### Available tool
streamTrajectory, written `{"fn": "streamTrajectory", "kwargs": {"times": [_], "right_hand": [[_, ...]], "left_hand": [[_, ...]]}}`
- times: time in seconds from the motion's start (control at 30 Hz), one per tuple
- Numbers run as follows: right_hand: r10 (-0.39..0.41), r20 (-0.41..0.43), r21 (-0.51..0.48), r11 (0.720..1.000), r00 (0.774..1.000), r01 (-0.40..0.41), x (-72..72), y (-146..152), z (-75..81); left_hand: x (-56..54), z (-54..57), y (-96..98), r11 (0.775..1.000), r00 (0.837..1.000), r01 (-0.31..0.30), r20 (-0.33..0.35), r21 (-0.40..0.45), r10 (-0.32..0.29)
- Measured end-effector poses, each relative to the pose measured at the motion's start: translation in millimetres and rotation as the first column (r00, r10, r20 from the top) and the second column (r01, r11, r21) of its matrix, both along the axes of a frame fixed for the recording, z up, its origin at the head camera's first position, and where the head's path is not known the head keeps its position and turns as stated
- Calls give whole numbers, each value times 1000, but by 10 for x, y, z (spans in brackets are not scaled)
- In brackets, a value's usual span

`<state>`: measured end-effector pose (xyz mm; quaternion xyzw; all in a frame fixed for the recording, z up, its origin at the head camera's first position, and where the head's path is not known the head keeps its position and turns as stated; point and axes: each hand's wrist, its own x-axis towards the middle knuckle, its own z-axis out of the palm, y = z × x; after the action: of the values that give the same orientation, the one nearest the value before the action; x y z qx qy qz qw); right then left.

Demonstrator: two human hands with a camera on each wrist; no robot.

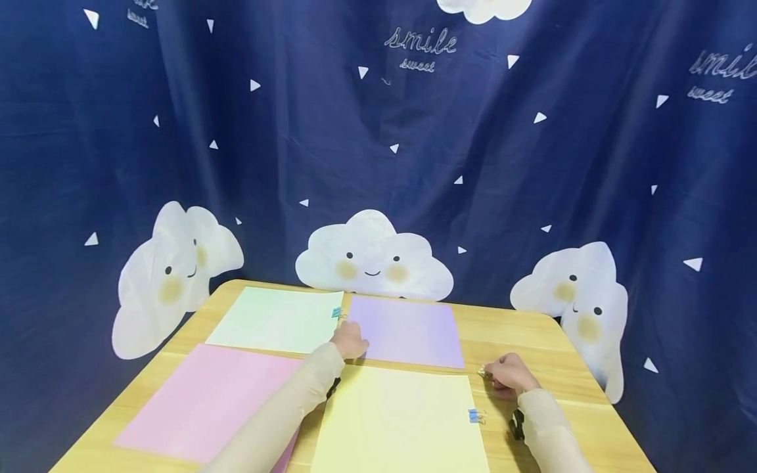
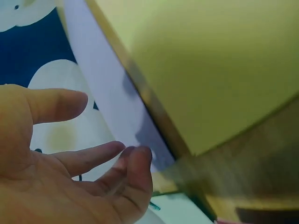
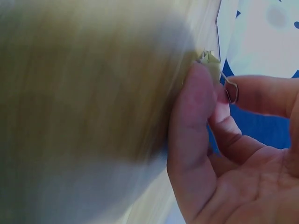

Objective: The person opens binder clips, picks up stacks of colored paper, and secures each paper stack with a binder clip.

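A purple sheet of paper (image 1: 405,332) lies at the back of the table. My left hand (image 1: 350,340) is at its lower left corner. In the left wrist view the thumb stands apart from the loosely bent fingers (image 2: 93,161), and nothing shows between them; whether they touch the sheet I cannot tell. To the right of the purple sheet, my right hand (image 1: 511,376) pinches a small yellow binder clip (image 3: 211,66) with wire handles just above the table. The clip's far side is hidden by fingers.
A green sheet (image 1: 275,320) with a blue binder clip (image 1: 336,313) on its right edge lies back left. A pink sheet (image 1: 207,401) is front left, partly under the left sleeve. The yellow sheet (image 1: 402,420) in front bears another blue clip (image 1: 474,416). Behind the table (image 1: 503,323) hangs a dark blue curtain (image 1: 331,131).
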<state>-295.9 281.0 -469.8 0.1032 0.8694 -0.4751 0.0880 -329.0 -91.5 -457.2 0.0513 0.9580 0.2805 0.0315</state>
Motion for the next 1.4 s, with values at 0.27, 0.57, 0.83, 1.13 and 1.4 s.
{"fn": "streamTrajectory", "kwargs": {"times": [0.27,0.57,0.83,1.13,1.4], "right_hand": [[-8,-70,27,1000,998,10,-38,53,-18],[-81,-69,-173,982,994,69,-127,153,-112],[-114,-46,-303,948,992,95,-134,250,-132],[-122,-35,-314,944,992,105,-122,236,-122],[-117,-53,-334,938,992,93,-100,265,-125]], "left_hand": [[104,-5,175,991,1000,-26,13,-134,28],[129,-36,298,984,990,-85,97,-156,101],[-23,-180,362,971,984,-163,50,-174,173],[-162,-132,361,945,960,-268,30,-185,278],[-357,-185,258,941,950,-288,73,-175,304]]}}
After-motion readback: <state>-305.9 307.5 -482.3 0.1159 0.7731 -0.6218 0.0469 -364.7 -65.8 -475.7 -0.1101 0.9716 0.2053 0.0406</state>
